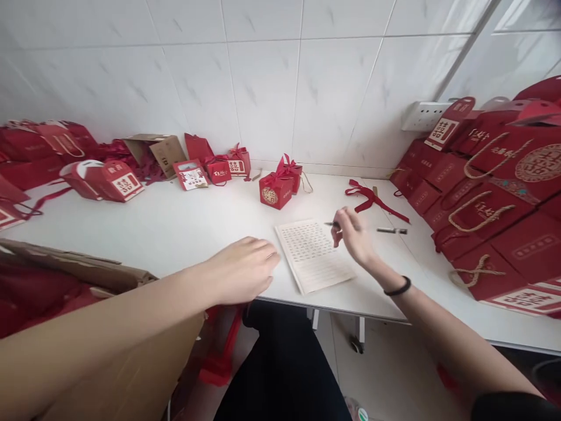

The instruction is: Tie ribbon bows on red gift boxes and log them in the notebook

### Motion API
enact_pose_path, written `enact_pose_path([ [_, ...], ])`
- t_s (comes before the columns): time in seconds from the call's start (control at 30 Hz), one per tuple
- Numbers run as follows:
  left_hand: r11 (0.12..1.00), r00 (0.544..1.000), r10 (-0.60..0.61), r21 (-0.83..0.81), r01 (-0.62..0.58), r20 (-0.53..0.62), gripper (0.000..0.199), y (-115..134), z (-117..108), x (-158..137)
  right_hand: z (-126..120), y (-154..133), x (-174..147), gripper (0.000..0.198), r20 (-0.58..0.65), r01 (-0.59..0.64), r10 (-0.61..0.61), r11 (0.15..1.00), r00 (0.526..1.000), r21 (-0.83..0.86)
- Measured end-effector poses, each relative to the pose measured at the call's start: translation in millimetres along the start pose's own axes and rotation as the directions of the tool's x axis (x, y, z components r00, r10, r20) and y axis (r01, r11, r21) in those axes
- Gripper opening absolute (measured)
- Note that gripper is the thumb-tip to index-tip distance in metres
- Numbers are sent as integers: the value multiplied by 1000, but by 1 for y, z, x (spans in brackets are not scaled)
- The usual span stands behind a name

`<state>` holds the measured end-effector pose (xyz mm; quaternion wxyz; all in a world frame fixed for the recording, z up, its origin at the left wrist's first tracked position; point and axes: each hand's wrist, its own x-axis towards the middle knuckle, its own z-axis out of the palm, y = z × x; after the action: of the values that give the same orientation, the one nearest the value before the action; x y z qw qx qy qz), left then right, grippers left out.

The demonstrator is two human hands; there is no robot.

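Observation:
My right hand (350, 234) is closed around a pen, whose dark tip (329, 224) points left over the upper right of a sheet of paper (322, 275). Rows of small handwriting cover the upper part of the sheet; the lower lines are blank. To the right of this hand shows a black-and-white pen-like piece (392, 231); I cannot tell whether it belongs to the same pen. My left hand (248, 269) rests palm down near the table's front edge, just left of the paper, fingers loosely bent. Nothing shows in it, though its palm is hidden.
Red gift boxes (276, 193) with ribbons stand behind the paper. Red ribbon (370, 197) lies to their right. More boxes (491, 193) are stacked high at right, others (118, 182) sit at left. A cardboard carton (144, 351) stands at front left. The tiled wall (263, 88) bounds the table.

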<state>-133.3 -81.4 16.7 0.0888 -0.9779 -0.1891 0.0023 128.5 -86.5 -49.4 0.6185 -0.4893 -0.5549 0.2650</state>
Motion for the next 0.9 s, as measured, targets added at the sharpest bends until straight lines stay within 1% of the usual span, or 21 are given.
enact_pose_path([
  [0.03,1000,996,-25,3,25,89,29,-1,13,22,-1,12,-4,47,-2,-39,39,999,999,8],
  [0.07,999,989,-37,-15,40,142,38,-5,26,41,-3,21,-7,47,-27,-71,72,997,997,8],
  [0.13,995,979,-52,-75,68,195,52,-17,50,62,-11,34,-8,46,-108,-106,104,994,989,-5],
  [0.2,984,971,-58,-149,95,231,57,-29,67,67,-23,41,-4,43,-196,-111,102,993,975,-34],
  [0.27,967,957,-70,-215,135,282,59,-36,77,62,-33,45,3,41,-270,-119,96,991,958,-67],
  [0.3,958,948,-81,-237,159,308,59,-38,79,60,-37,47,7,40,-309,-144,117,987,944,-67],
  [0.37,947,932,-100,-253,197,349,60,-38,80,57,-40,50,11,37,-357,-235,213,972,910,-17],
  [0.4,946,925,-107,-249,207,365,60,-37,79,57,-40,50,12,35,-356,-285,274,958,893,20],
  [0.47,946,920,-106,-246,209,377,59,-37,78,61,-35,47,10,32,-315,-353,356,933,880,69],
  [0.5,945,924,-99,-258,204,369,58,-38,78,63,-30,45,7,31,-286,-356,362,932,887,72],
  [0.57,936,937,-91,-292,196,338,57,-39,80,66,-17,36,-2,28,-209,-320,324,946,922,56],
  [0.6,933,942,-92,-303,195,323,56,-40,81,67,-9,32,-8,27,-152,-300,304,953,940,50],
  [0.67,935,947,-96,-299,191,307,56,-40,83,68,8,24,-20,25,4,-289,289,956,957,52],
  [0.73,943,945,-98,-275,188,311,55,-39,84,68,23,19,-31,25,156,-294,287,955,945,29],
  [0.77,945,944,-98,-268,187,314,54,-38,83,69,29,19,-35,25,202,-284,278,959,939,-3],
  [0.83,946,940,-95,-265,188,327,53,-36,80,70,36,19,-40,29,239,-266,279,960,930,-85],
  [0.9,944,932,-94,-266,195,351,52,-35,77,71,39,20,-41,32,240,-262,296,951,925,-164],
])
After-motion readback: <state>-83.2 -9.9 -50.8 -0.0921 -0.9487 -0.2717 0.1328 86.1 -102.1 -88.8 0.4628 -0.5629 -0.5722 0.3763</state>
